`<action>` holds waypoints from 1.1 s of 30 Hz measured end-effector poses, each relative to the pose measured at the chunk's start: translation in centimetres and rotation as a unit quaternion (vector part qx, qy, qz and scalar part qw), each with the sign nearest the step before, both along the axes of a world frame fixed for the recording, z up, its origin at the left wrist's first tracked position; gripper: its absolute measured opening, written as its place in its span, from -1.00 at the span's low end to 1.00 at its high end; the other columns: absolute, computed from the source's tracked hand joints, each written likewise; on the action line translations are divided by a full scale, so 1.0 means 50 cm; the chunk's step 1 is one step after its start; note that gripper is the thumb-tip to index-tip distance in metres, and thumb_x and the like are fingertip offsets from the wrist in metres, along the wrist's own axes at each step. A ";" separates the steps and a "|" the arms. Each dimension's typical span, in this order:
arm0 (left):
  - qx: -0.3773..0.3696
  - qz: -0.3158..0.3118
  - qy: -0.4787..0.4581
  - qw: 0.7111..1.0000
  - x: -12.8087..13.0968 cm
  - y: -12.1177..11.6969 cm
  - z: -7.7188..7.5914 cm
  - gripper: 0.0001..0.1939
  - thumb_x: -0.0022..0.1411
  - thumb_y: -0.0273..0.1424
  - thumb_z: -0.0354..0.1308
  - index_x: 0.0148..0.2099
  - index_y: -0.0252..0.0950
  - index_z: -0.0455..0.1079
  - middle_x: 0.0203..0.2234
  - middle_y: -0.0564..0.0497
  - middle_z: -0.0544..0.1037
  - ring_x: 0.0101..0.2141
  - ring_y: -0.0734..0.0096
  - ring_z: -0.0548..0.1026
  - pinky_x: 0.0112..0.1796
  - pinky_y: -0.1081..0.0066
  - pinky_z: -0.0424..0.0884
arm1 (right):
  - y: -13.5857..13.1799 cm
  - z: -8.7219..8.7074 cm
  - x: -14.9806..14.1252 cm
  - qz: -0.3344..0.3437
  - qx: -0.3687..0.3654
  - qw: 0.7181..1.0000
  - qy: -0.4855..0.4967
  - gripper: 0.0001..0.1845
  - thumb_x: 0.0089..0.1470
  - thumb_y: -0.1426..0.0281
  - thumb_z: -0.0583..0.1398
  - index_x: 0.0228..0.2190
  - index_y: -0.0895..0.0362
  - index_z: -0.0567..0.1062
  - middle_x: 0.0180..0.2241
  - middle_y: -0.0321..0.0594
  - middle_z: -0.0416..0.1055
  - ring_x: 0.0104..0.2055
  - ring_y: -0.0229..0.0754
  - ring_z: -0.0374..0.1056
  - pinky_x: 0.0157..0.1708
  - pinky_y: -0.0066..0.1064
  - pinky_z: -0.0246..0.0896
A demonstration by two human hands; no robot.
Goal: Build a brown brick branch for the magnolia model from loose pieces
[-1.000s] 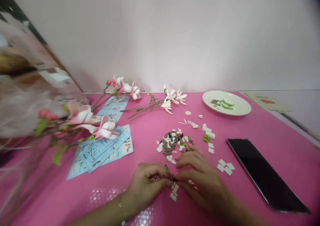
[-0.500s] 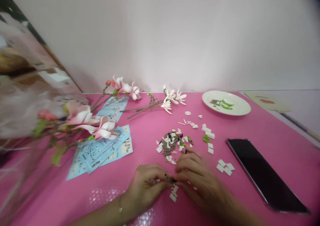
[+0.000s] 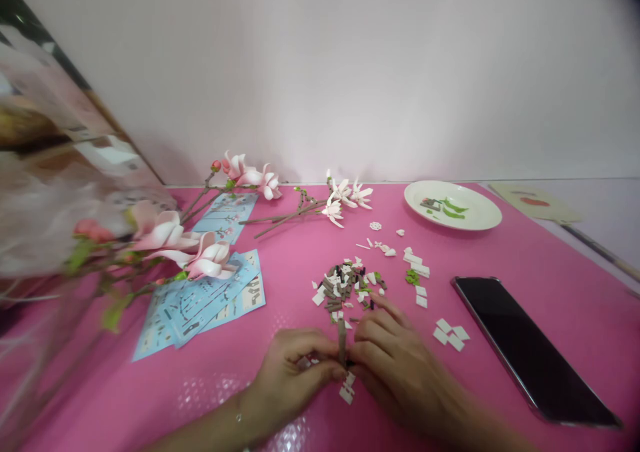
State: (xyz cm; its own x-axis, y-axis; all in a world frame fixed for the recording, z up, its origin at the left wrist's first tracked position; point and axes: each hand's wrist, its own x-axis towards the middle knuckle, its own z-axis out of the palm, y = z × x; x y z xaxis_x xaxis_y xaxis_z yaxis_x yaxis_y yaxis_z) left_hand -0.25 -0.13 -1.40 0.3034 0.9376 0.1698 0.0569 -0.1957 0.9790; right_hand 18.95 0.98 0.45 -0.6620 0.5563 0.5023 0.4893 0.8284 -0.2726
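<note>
My left hand (image 3: 293, 375) is closed, its thumb and fingers pinching a short grey-brown branch piece (image 3: 342, 339) that stands roughly upright. From the other side, my right hand (image 3: 400, 359) pinches the same piece near its lower end; the exact contact is partly hidden by the fingers. Small white tiles (image 3: 346, 393) lie just below the fingertips. Beyond the hands sits a pile of loose building-brick parts (image 3: 345, 285) in brown, white, green and black.
A dark phone (image 3: 530, 352) lies at right, near white tiles (image 3: 451, 334). A white plate (image 3: 485, 220) with green parts stands at the back. Magnolia sprigs (image 3: 210, 255) rest over blue instruction sheets (image 3: 250, 299) at left; another white-flowered sprig (image 3: 285, 220) lies behind the pile.
The branch piece between my fingers has turned from lying towards me to standing upright. My right fingers have shifted slightly around it; the other things stay put.
</note>
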 end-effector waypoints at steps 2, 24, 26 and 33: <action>-0.005 -0.003 0.002 1.000 -0.001 0.000 -0.004 -0.88 0.09 -0.40 0.27 -0.45 -0.33 0.52 -0.57 0.00 0.55 -0.52 0.42 0.43 -0.44 0.47 0.31 | -0.001 -0.003 0.002 0.003 0.008 1.000 -0.005 -0.84 0.08 0.57 0.07 -0.44 0.15 0.41 -0.50 -0.25 0.30 -0.38 -0.17 0.19 0.08 0.05 0.01; 0.031 -0.028 0.081 0.996 0.004 -0.004 0.003 -0.86 0.12 -0.49 0.19 -0.48 -0.35 0.39 -0.56 -0.01 0.48 -0.52 0.44 0.38 -0.47 0.49 0.26 | -0.005 -0.011 0.002 0.008 0.001 0.999 -0.040 -0.78 0.07 0.61 0.02 -0.48 0.13 0.38 -0.49 -0.28 0.27 -0.38 -0.19 0.16 0.11 0.03 -0.02; 0.073 -0.025 0.086 0.993 0.002 -0.005 0.003 -0.84 0.15 -0.49 0.19 -0.49 -0.34 0.38 -0.58 0.01 0.46 -0.54 0.46 0.36 -0.48 0.50 0.25 | -0.006 -0.010 0.002 0.007 -0.012 0.999 -0.043 -0.78 0.05 0.62 0.02 -0.48 0.13 0.36 -0.49 -0.28 0.26 -0.38 -0.20 0.15 0.11 0.02 0.00; 0.169 -0.051 0.090 0.980 -0.006 -0.008 -0.003 -0.89 0.21 -0.58 0.09 -0.34 -0.34 0.41 -0.49 -0.09 0.52 -0.45 0.40 0.42 -0.37 0.46 0.32 | -0.012 -0.013 -0.001 0.024 -0.012 0.999 -0.035 -0.81 0.02 0.62 0.04 -0.50 0.14 0.32 -0.49 -0.26 0.27 -0.37 -0.18 0.14 0.10 0.04 0.02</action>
State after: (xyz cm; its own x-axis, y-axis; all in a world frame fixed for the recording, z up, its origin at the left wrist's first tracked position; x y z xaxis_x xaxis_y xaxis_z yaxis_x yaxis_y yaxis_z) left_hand -0.57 -0.51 -1.54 0.4468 0.7996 0.4012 0.1861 -0.5217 0.8326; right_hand 18.92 0.40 -0.19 -0.7220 0.5339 0.4402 0.4672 0.8454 -0.2590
